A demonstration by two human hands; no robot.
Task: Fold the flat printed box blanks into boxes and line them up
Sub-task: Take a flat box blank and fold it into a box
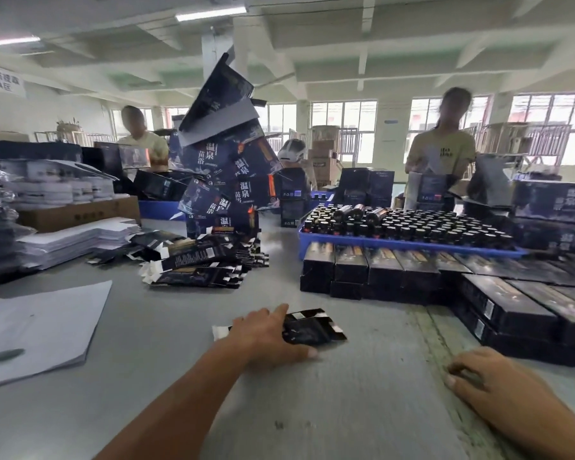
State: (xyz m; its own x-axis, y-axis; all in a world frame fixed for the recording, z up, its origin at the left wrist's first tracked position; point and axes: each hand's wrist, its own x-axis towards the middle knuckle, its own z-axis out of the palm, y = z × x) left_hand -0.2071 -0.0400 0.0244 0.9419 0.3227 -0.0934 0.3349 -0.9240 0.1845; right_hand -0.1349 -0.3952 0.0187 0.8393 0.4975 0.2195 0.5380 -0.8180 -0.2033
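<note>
A flat dark printed box blank (309, 330) lies on the grey table in front of me. My left hand (269, 336) reaches forward and rests on the blank's left part, fingers spread over it and thumb stretched along its near edge. My right hand (485, 376) lies on the table at the lower right with its fingers loosely curled, holding nothing. A heap of more flat blanks (200, 263) sits further back at the centre. Folded dark boxes (379, 270) stand lined up in rows at the right.
A blue tray (409, 244) of dark bottles sits behind the folded boxes. A leaning tower of larger printed cartons (226, 174) rises at the centre back. White sheets (40, 327) with a pen lie left. Two people work across the table.
</note>
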